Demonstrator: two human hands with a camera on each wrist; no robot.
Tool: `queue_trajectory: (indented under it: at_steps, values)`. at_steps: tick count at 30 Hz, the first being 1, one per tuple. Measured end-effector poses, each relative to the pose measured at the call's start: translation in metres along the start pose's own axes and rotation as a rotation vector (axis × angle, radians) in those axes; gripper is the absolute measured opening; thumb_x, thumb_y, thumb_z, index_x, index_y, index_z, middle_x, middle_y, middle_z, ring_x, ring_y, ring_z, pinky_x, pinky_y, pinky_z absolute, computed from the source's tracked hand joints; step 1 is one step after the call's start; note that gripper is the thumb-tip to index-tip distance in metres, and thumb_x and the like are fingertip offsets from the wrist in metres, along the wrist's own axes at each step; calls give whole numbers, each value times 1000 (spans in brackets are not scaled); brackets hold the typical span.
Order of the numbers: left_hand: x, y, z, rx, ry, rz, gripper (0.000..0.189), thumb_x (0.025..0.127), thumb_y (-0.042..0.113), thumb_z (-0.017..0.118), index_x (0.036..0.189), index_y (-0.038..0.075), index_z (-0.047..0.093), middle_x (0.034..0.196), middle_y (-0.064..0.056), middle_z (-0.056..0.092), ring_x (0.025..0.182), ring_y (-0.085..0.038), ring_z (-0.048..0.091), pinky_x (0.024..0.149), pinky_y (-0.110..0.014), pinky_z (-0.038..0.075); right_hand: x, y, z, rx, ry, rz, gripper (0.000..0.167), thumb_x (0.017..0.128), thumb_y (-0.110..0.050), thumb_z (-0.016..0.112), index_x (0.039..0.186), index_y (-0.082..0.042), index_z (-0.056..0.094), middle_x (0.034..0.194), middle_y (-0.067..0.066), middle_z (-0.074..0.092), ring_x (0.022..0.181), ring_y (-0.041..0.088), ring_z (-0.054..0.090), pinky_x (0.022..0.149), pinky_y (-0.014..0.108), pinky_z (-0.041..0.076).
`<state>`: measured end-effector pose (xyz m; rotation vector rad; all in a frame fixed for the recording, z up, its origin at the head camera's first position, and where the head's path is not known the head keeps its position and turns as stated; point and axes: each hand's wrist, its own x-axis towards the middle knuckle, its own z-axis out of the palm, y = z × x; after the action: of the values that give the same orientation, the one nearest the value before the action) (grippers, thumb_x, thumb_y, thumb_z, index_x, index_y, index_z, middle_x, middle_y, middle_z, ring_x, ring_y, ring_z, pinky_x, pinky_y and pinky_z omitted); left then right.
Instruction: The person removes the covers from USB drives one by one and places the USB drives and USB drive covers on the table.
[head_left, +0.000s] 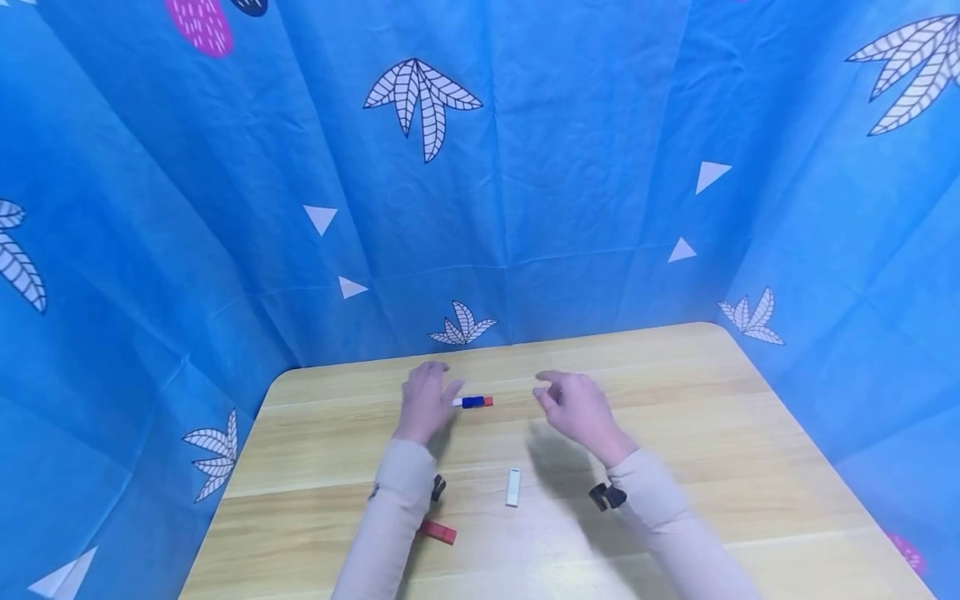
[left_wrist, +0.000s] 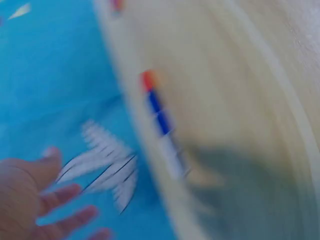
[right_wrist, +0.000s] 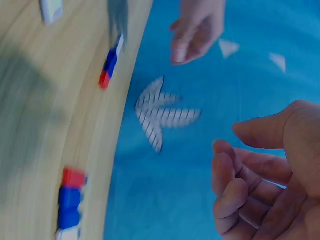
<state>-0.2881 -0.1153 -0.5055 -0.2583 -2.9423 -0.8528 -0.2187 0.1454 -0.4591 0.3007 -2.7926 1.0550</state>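
Note:
Near the far edge of the table, a short row of white, blue and red blocks [head_left: 474,402] lies just right of my left hand [head_left: 424,404]. That hand hovers with its fingers spread and holds nothing; the row lies apart from it in the left wrist view. My right hand [head_left: 585,410] is raised further right, its fingers loosely bent around nothing. Below it in the right wrist view is a second row of red, blue and white blocks [right_wrist: 70,202], which the hand seems to hide in the head view.
A slim white piece [head_left: 513,487] lies in the middle of the wooden table [head_left: 712,417]. Partly behind the left forearm is a red bar [head_left: 438,532]. A blue patterned curtain [head_left: 585,167] stands around the table's back and sides.

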Motion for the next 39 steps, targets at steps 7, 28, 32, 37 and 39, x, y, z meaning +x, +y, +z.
queue_trajectory:
  at_steps: [7,28,32,37,39]
  values:
    - [-71,-26,-48,8,117,-168,51,102,39,58,137,2,54,144,-26,54,132,-48,51,110,-66,38,-13,-44,38,-93,-105,-184,28,93,-22,72,115,-5,73,85,3,77,61,6,62,66,29,59]
    - [-167,-53,-53,-18,254,-256,33,95,21,69,120,0,67,124,-22,70,113,-41,65,93,-60,51,-62,-76,141,-380,-449,-417,30,86,-48,77,79,-22,63,74,-10,55,62,3,44,50,20,35]
    - [-166,-51,-50,-29,254,-240,31,95,20,69,119,0,68,122,-21,71,109,-40,66,92,-59,52,-69,-74,151,-453,-456,-426,19,85,-36,78,83,-24,64,78,-9,57,66,5,50,52,21,41]
    - [-164,-46,-46,-28,249,-234,29,95,19,70,118,1,69,120,-19,72,108,-37,67,91,-57,52,-73,-73,155,-507,-458,-380,10,86,-24,75,89,-20,66,81,-6,57,70,8,53,55,24,46]
    - [-162,-42,-44,-42,244,-224,29,95,19,70,118,1,69,121,-19,72,108,-37,68,92,-57,52,-72,-72,154,-486,-463,-336,11,87,-23,73,89,-17,64,81,-4,55,70,9,52,56,25,47]
